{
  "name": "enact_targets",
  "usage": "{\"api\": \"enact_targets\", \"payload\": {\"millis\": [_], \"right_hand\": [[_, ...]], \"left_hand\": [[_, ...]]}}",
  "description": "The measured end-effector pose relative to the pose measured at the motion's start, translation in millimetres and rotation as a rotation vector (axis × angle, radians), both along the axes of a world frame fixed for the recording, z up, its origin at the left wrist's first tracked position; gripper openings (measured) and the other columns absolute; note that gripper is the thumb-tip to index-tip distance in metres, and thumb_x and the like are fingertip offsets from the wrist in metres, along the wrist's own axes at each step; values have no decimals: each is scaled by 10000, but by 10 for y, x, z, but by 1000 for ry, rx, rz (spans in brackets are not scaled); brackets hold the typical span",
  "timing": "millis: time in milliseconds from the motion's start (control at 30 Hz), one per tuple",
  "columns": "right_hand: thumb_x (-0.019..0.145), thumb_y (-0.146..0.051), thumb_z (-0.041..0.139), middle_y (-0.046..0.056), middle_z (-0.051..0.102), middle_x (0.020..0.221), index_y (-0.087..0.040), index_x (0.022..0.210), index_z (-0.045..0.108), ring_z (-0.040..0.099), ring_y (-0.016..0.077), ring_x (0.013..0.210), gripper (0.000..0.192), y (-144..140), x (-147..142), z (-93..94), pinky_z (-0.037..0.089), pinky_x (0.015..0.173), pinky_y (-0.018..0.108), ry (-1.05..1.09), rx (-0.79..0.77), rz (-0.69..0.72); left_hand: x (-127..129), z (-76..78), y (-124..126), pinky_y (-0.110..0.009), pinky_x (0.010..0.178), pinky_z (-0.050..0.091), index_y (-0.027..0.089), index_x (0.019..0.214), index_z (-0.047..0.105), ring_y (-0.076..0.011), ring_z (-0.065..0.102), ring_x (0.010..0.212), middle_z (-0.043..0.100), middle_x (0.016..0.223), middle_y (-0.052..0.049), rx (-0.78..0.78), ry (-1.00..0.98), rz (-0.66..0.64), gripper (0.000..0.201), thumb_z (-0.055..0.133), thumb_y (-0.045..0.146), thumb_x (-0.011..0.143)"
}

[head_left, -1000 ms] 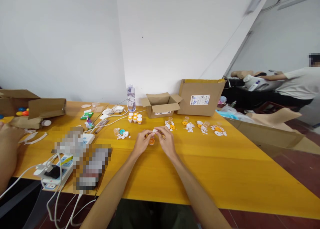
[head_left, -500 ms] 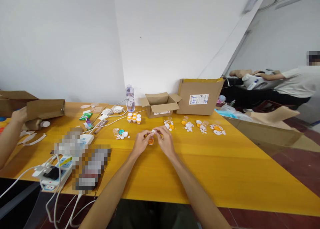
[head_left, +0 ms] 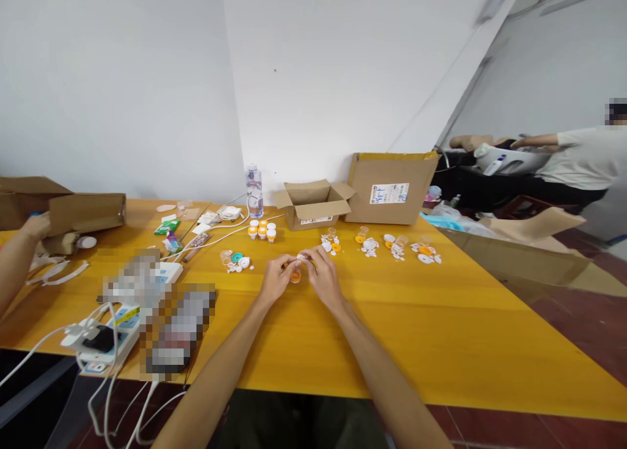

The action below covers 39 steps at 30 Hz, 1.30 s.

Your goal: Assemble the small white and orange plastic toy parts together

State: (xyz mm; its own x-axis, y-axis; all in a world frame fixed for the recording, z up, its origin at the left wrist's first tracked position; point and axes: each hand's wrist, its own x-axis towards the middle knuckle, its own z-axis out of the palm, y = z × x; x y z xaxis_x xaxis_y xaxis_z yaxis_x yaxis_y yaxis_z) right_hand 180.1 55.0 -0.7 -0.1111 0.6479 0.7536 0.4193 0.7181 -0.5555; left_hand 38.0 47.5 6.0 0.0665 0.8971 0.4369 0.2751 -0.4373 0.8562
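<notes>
Wood table; open box toward its back, all places read from there. Left hand on near side of open box, thumb and fingers pinched on a small white piece. Right hand, also on near side of open box, fingertips closed on the same piece. Piece itself in front of open box, well apart from it; detail too small to read. Orange cap farther out on the same near side; whether fingers touch it, cannot tell.

Jars, white-topped, grouped just left of open box. Bottle upright, also left of it, set farther back. Teal pile, with white parts, to its near left. Four piles of white bits, orange discs and clear cups strung out to its near right. Big box beside it, right. Power strip well to its near left. Co-worker's hand far left of it, at another box; grip hidden, cannot tell.
</notes>
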Motion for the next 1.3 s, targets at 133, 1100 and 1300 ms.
{"api": "enact_targets", "payload": {"millis": [133, 1100, 1300], "right_hand": [[957, -220, 445, 46, 589, 867, -263, 950, 639, 606, 202, 809, 199, 8, 6, -15, 527, 734, 313, -30, 13, 1], [924, -227, 485, 46, 621, 885, -262, 977, 657, 617, 210, 830, 183, -3, -43, 13, 546, 761, 339, 60, -39, -2], [905, -260, 528, 44, 640, 886, -251, 940, 646, 623, 204, 826, 123, 2, -60, 27, 553, 760, 339, 135, -78, 8]], "left_hand": [[-7, 1, -4, -251, 622, 451, 197, 783, 743, -162, 632, 673, 729, 702, -9, 2, -2, -3, 245, 592, 373, 861], [-20, 42, -7, -265, 623, 460, 199, 789, 755, -169, 635, 662, 736, 699, -17, -45, -49, 4, 252, 626, 413, 823], [-28, 55, -9, -269, 644, 463, 198, 804, 766, -174, 645, 692, 755, 731, -21, -44, -72, 13, 246, 633, 405, 819]]}}
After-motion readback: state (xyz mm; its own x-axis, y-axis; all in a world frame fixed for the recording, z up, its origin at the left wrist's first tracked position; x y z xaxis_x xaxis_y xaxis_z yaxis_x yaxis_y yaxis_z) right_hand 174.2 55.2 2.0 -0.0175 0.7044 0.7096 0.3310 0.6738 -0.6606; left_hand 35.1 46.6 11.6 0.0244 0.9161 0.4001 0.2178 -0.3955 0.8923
